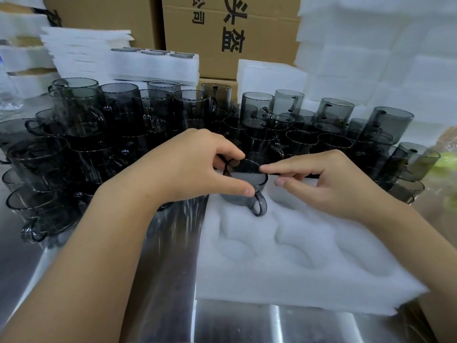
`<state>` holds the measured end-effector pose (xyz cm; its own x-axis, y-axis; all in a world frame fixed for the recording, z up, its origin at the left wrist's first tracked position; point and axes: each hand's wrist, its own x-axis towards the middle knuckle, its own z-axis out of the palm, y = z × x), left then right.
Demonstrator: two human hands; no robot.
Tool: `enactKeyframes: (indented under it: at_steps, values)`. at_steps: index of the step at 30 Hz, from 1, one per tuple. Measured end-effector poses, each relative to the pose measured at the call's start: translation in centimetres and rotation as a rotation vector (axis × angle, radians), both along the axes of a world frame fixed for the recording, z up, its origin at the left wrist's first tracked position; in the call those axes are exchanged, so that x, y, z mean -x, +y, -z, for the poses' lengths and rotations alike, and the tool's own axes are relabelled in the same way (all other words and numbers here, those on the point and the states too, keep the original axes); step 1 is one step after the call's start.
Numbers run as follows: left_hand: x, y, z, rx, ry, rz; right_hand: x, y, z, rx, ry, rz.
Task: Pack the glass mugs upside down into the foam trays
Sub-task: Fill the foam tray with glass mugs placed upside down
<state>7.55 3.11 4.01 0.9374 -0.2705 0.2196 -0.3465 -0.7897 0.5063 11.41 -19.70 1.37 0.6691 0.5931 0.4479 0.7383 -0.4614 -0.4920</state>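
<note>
A white foam tray (291, 258) with several round pockets lies on the steel table in front of me. A smoky grey glass mug (243, 186) sits in the tray's far left pocket, its handle pointing toward me. My left hand (195, 169) grips the mug, thumb at its near side and fingers over its far edge. My right hand (329, 179) reaches in from the right, its index finger touching the mug's top edge and its thumb just below. Behind the tray stand several more grey mugs (153, 115), stacked two high.
Stacks of white foam trays (118, 63) and foam sheets (385, 58) rise at the back and right, with cardboard boxes (222, 33) behind. The steel table (160, 268) shows bare metal left of and in front of the tray. A clear bottle (7, 95) stands far left.
</note>
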Motion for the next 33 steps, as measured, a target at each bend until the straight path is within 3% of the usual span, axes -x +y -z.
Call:
enactKeyframes:
  at_steps: [6,22,33]
  values:
    - [0.3,0.1,0.0,-0.101,0.065,-0.047,0.1,0.0,-0.2,0.059,0.050,-0.060]
    - [0.8,-0.5,0.0,-0.128,0.130,-0.044,-0.1,-0.1,-0.3,0.142,0.142,-0.104]
    - [0.7,-1.1,0.6,-0.347,0.086,-0.115,-0.4,-0.4,-0.3,0.263,0.163,-0.137]
